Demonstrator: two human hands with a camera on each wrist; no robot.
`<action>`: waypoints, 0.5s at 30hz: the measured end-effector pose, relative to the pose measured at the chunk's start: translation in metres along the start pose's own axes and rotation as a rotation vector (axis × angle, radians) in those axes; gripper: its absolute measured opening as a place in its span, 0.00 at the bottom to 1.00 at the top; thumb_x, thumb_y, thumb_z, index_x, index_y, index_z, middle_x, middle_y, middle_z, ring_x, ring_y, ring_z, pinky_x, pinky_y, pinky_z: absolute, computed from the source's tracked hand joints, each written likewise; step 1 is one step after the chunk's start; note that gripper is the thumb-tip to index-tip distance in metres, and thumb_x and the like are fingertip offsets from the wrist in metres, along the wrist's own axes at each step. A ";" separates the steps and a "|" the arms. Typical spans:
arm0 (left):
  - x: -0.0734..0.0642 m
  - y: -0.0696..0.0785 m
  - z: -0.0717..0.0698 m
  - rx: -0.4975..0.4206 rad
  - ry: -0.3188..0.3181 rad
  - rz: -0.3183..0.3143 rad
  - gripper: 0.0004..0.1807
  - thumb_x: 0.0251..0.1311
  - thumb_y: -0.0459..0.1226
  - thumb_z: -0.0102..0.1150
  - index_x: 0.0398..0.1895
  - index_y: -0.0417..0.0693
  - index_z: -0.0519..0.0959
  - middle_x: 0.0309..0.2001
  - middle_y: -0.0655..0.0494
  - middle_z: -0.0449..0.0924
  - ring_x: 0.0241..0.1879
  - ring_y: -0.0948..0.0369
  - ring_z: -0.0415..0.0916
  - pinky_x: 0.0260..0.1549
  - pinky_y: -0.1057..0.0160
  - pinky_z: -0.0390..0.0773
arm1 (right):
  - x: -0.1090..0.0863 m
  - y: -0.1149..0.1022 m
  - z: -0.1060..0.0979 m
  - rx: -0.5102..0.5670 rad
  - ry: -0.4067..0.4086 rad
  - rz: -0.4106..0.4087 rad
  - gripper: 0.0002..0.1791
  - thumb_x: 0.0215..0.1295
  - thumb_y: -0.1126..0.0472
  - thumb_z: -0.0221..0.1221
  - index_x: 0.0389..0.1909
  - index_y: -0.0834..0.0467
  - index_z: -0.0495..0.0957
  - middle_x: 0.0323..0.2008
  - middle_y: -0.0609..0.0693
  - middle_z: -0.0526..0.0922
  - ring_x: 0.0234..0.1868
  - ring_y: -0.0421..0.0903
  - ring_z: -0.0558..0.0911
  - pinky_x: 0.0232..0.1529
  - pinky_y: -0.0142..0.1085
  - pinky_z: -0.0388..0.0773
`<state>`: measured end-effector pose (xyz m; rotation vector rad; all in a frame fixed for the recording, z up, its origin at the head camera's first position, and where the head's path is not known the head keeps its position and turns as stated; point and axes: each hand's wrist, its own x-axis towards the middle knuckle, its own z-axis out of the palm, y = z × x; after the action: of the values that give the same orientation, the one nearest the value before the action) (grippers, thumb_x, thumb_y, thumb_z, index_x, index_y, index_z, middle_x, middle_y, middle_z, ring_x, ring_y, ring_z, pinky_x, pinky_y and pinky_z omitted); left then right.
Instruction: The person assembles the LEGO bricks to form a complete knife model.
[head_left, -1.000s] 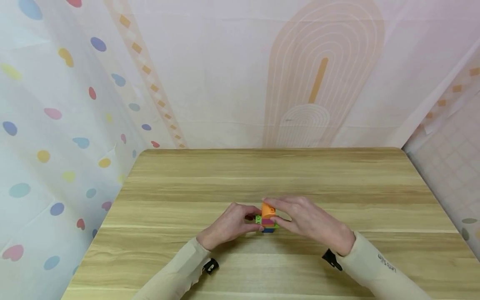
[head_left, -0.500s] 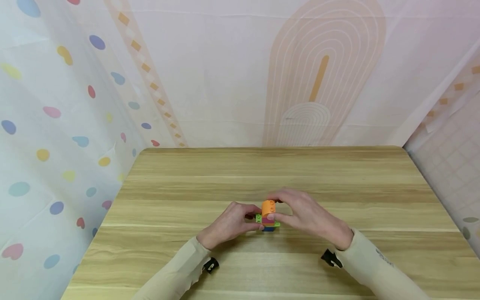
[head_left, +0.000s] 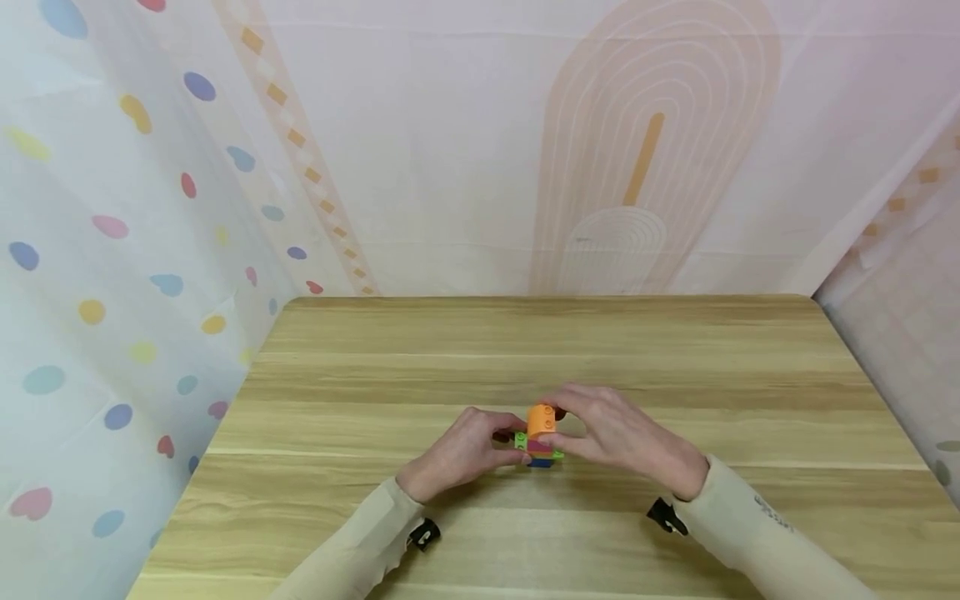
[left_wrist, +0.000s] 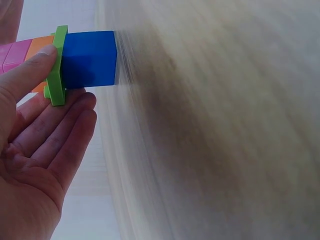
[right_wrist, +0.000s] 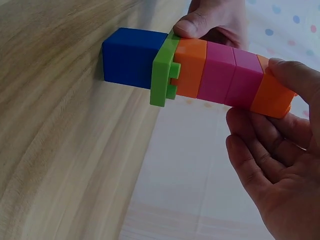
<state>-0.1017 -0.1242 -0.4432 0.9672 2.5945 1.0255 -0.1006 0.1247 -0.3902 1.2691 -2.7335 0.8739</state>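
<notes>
A tower of toy building blocks stands upright on the table between both hands. In the right wrist view, its blue block (right_wrist: 130, 57) is at the bottom, touching the wood. Above that come a green plate (right_wrist: 162, 75) with studs, an orange block (right_wrist: 191, 67), two magenta blocks (right_wrist: 217, 72) and an orange top block (right_wrist: 272, 95), rounded on one side in the head view. My left hand (head_left: 467, 450) grips the tower low down, thumb by the lower orange block and green plate. My right hand (head_left: 618, 429) pinches the orange top block between thumb and fingers.
The wooden table (head_left: 360, 358) reaches back to a patterned curtain (head_left: 450, 150). A spotted curtain (head_left: 142, 400) hangs along the left side. Black wrist mounts (head_left: 424, 533) sit under both sleeves.
My right fingers have drawn back from over the orange top block to its right side, uncovering more of its studs. The left hand keeps its hold, and the tower stays in place.
</notes>
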 end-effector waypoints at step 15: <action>-0.001 0.003 -0.001 0.024 0.009 0.020 0.14 0.64 0.38 0.73 0.50 0.42 0.86 0.46 0.53 0.89 0.43 0.61 0.85 0.46 0.66 0.84 | -0.003 0.000 0.007 0.130 0.041 0.090 0.30 0.67 0.51 0.70 0.64 0.62 0.77 0.53 0.51 0.86 0.52 0.47 0.85 0.54 0.46 0.83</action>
<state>-0.0995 -0.1239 -0.4407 0.9987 2.6152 1.0074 -0.0972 0.1239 -0.3967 1.1398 -2.7615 1.0892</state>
